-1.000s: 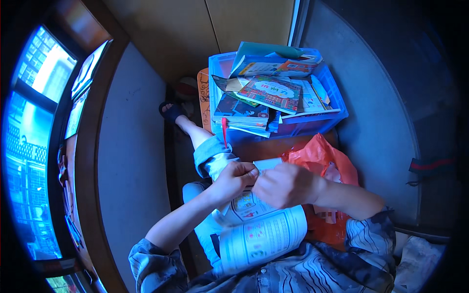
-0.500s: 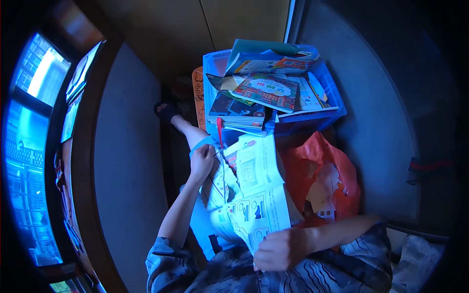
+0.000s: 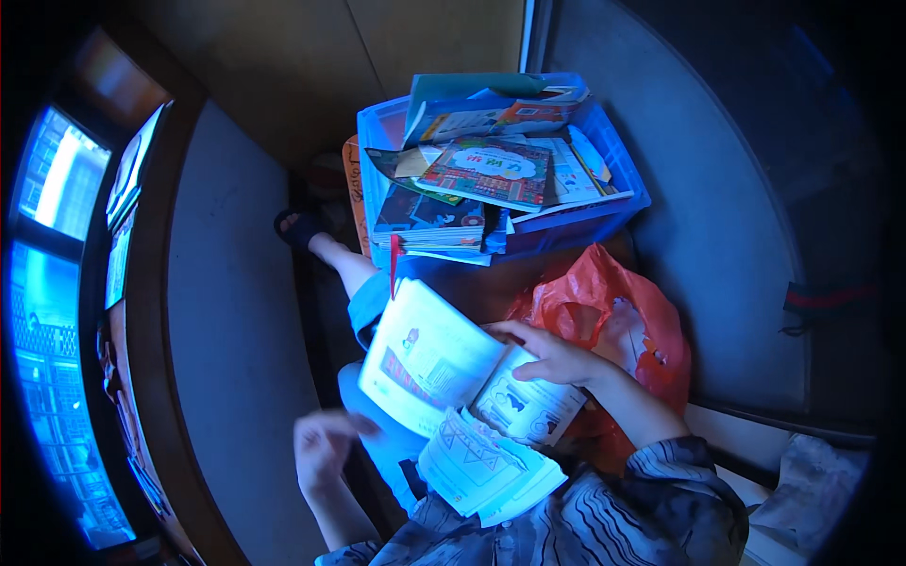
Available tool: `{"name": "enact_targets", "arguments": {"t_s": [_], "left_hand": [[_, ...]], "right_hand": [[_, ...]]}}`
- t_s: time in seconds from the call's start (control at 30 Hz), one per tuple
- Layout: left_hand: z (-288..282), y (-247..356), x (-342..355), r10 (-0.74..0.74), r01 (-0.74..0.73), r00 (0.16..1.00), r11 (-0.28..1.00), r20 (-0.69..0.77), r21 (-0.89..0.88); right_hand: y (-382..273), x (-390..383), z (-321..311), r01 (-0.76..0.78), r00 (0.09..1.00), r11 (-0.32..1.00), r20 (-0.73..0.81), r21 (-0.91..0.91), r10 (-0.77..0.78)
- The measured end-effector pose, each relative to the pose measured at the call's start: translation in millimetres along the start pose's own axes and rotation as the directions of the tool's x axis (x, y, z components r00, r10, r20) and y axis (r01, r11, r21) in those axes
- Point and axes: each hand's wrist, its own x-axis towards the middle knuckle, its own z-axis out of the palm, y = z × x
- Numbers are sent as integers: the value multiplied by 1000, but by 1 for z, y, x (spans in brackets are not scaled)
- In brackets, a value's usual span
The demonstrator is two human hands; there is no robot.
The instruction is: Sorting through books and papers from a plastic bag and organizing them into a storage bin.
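Left hand (image 3: 328,448): near left, blurred; cannot tell if closed.
Open booklet (image 3: 429,354): centre.
Torn pages (image 3: 481,467): at the booklet's near side.
Blue box (image 3: 609,219): far centre.
Right hand (image 3: 552,357): gripping the booklet's right page.
Red bag (image 3: 662,316): right.

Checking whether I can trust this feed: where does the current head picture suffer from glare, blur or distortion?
Head view: left grip smeared, likely by motion; window glaring at left, its edges bowing near the rim. Also head view: open booklet bright, some print too faint to read; a blue cast overall, corners falling to black.
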Motion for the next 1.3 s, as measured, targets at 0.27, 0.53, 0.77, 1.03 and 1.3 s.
{"name": "enact_targets", "arguments": {"t_s": [0.27,0.53,0.77,1.03,1.3], "left_hand": [[-33,-60,-9,-4,175,684,972,-730,158],[29,-50,39,-249,247,968,967,30,58],[132,-110,71,-639,693,706,712,307,-112],[163,-211,131,-808,868,488,411,329,-280],[139,-255,153,-363,-52,929,57,69,997]], "right_hand": [[-72,-40,23,499,862,841,21,-209,-506],[-77,-85,4,446,657,843,-530,-300,-536],[-7,-205,9,290,637,897,-767,333,79],[86,-205,-27,520,255,818,-958,247,127],[88,-270,-23,383,21,924,-1000,18,11]]}}
